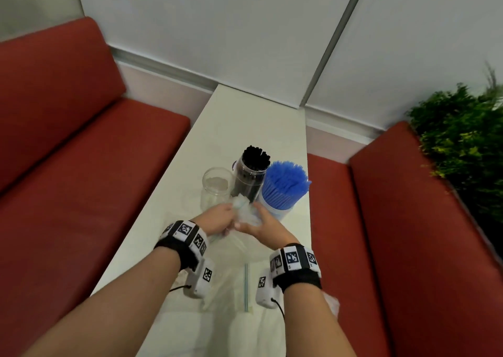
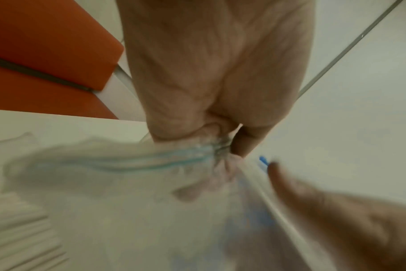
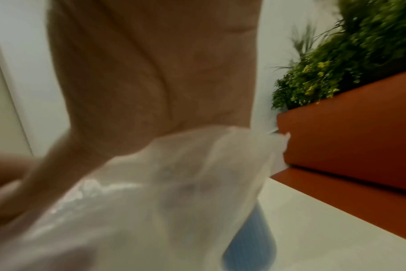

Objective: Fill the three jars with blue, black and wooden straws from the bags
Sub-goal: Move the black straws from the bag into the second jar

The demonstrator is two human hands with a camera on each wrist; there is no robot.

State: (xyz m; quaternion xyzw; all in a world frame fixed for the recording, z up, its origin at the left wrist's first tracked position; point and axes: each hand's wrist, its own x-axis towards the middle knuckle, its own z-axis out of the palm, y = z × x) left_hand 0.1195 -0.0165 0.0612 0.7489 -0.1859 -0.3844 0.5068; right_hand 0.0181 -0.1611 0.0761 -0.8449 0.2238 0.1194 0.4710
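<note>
Three jars stand mid-table in the head view: an empty clear jar [image 1: 216, 186] on the left, a jar of black straws [image 1: 251, 173] behind, and a jar packed with blue straws [image 1: 284, 188] on the right. Just in front of them both hands crumple an empty clear zip bag [image 1: 246, 214]. My left hand [image 1: 217, 220] grips its bunched zip edge [image 2: 197, 152]. My right hand [image 1: 262, 224] holds the other side of the plastic [image 3: 174, 183]. A second clear bag [image 1: 234, 283] lies flat on the table under my wrists.
The narrow white table [image 1: 255, 117] runs away from me to a grey wall. Red benches [image 1: 81, 166] flank it on both sides. A green plant [image 1: 462, 139] rises behind the right bench. White material lies at the table's near end [image 1: 245, 335].
</note>
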